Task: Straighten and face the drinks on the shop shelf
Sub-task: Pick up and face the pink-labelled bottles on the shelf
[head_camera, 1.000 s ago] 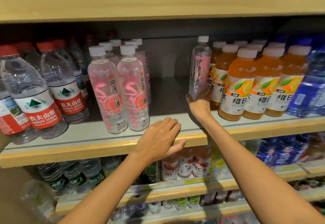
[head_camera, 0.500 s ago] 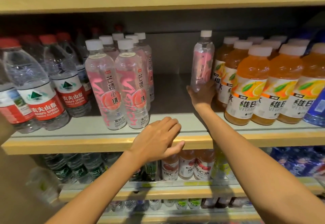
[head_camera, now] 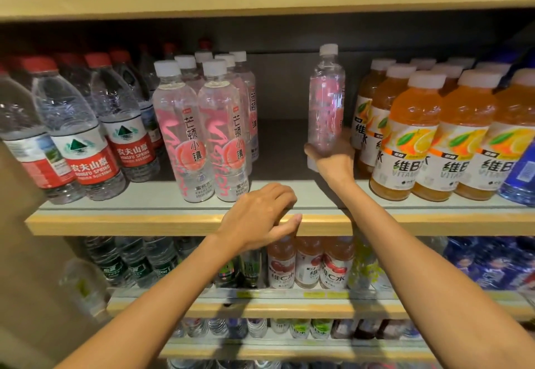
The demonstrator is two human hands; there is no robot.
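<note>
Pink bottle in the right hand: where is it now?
Head view, right of centre: the pink bottle, gripped low by the right hand, is in the gap on the shelf, just left of the orange drinks.

Held bottle [head_camera: 327, 102]: was clear glossy plastic with pink print, gripped in the right fingers [head_camera: 343, 145]; its cap was matt white plastic.
Shelf lip [head_camera: 144, 224]: was pale wood-look, matt and smooth, under the left fingers [head_camera: 278, 195].
Shelf board [head_camera: 139, 203]: was grey-green, matt and smooth, just beyond the left fingers.
Pink bottles [head_camera: 199, 137]: were the same clear glossy plastic, left of the right fingers.
Orange bottles [head_camera: 414, 137]: were glossy plastic with shiny printed labels, just right of the right fingers.
Water bottles [head_camera: 78, 125]: were clear ribbed plastic with glossy labels, well left of the left fingers.
Back wall [head_camera: 283, 79]: was dark and matt.
</note>
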